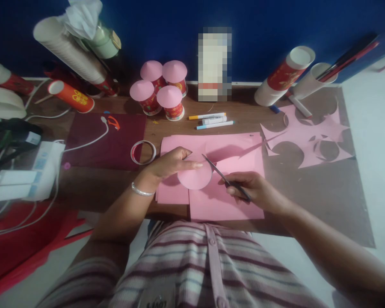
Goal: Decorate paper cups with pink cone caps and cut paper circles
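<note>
Between the thumb and fingers of my left hand (175, 163) is a round pink paper disc (195, 179), its near edge smoothly curved. My right hand (255, 190) is wrapped round the handles of a pair of dark scissors (223, 176). Their blades point up and left, with the tips close to the disc's right side. Below both hands lie several pink paper sheets (226, 205), spread on the brown table. A narrow pink strip reaches from near the scissors toward the upper right.
Pink offcuts (324, 136) with round holes lie on the right. Several red cups with pink cone tops (169, 96) stand at the back, behind markers (211, 121). A tape roll (143, 152) sits left of the sheets, near a white cable and a power strip (48, 171).
</note>
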A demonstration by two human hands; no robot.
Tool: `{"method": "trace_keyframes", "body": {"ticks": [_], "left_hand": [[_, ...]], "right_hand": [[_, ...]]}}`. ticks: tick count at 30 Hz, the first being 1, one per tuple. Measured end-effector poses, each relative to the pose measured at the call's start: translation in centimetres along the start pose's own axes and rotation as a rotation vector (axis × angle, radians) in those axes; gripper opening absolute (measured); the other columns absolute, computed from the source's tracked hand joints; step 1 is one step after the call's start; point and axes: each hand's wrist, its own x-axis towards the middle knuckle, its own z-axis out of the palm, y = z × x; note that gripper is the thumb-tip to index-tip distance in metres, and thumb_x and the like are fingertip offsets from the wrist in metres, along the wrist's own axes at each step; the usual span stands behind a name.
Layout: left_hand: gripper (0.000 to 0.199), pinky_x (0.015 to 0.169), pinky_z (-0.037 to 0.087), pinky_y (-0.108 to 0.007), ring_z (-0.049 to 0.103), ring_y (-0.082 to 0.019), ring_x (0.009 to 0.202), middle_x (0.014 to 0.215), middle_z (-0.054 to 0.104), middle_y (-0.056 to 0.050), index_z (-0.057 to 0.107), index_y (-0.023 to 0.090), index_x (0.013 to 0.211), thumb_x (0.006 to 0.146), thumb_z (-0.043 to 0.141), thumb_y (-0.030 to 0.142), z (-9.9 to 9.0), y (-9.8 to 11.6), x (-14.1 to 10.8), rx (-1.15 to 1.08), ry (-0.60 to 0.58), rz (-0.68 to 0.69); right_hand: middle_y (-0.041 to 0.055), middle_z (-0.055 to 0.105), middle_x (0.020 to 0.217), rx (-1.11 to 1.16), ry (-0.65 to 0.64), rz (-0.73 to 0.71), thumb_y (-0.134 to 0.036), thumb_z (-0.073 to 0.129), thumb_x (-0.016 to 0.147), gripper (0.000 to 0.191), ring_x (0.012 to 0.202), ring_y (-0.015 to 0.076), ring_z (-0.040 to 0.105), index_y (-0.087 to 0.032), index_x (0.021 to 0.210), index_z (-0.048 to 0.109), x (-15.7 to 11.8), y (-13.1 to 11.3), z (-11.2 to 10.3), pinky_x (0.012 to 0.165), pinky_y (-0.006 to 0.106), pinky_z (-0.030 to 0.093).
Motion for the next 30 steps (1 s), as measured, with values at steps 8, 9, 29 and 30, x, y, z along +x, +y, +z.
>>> {"method": "trace_keyframes", "body": {"ticks": [8, 9, 29, 30], "left_hand": [[0.028, 0.050, 0.039, -0.017, 0.052, -0.008, 0.057, 0.065, 0.061, 0.002, 0.067, 0.013, 0.068, 0.073, 0.084, 0.035, -0.1, -0.1, 0.0, -0.073, 0.006, -0.005], [0.026, 0.052, 0.041, -0.018, 0.055, -0.008, 0.059, 0.068, 0.064, 0.001, 0.069, 0.013, 0.071, 0.074, 0.083, 0.035, -0.1, -0.2, 0.0, -0.079, 0.010, 0.000], [0.025, 0.064, 0.051, -0.019, 0.067, -0.012, 0.072, 0.087, 0.078, -0.005, 0.077, 0.013, 0.085, 0.075, 0.085, 0.034, 0.1, -0.3, -0.3, -0.098, 0.037, 0.060], [0.026, 0.065, 0.052, -0.020, 0.068, -0.013, 0.073, 0.088, 0.078, -0.005, 0.077, 0.013, 0.087, 0.075, 0.085, 0.035, 0.1, -0.4, -0.3, -0.103, 0.040, 0.057]], "right_hand": [[-0.0014, 0.059, 0.063, 0.011, 0.004, -0.002, -0.055, 0.083, 0.076, 0.051, 0.048, 0.0060, 0.048, -0.011, 0.099, 0.077, 0.1, 0.7, -0.1, 0.041, 0.021, 0.041], [-0.0014, 0.060, 0.063, 0.015, 0.003, -0.004, -0.055, 0.083, 0.076, 0.051, 0.048, 0.0061, 0.049, -0.010, 0.100, 0.077, 0.1, 0.8, -0.1, 0.041, 0.021, 0.041], [0.0002, 0.061, 0.064, 0.007, 0.016, 0.013, -0.055, 0.083, 0.077, 0.050, 0.050, 0.0070, 0.050, -0.010, 0.101, 0.079, -0.2, 1.0, -0.1, 0.040, 0.020, 0.041], [0.0003, 0.061, 0.064, 0.008, 0.018, 0.016, -0.055, 0.083, 0.077, 0.051, 0.050, 0.0070, 0.050, -0.010, 0.100, 0.079, -0.3, 0.9, -0.1, 0.041, 0.020, 0.041]]}}
